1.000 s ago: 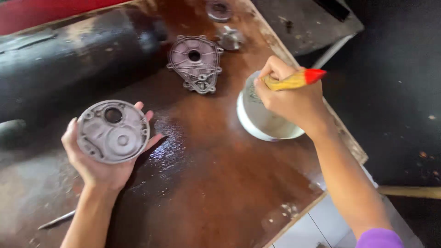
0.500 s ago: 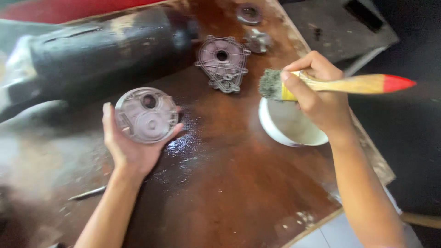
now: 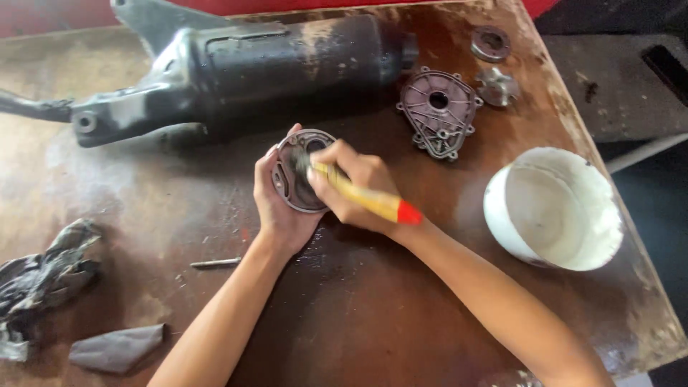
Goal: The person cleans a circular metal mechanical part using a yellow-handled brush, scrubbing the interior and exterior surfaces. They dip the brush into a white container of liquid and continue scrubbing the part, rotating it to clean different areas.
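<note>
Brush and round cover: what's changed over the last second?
The right hand carried the brush from the white bowl leftward onto the round metal cover. The left hand kept its grip on the cover; the teardrop cover stayed put.

The right hand [image 3: 355,190] hides the lower right part of the round metal cover [image 3: 297,172] in the left grip. The brush [image 3: 358,195] bristles blur against the cover. Far left of the grip, the picture's edge cuts the dark rag [image 3: 39,279].
</note>
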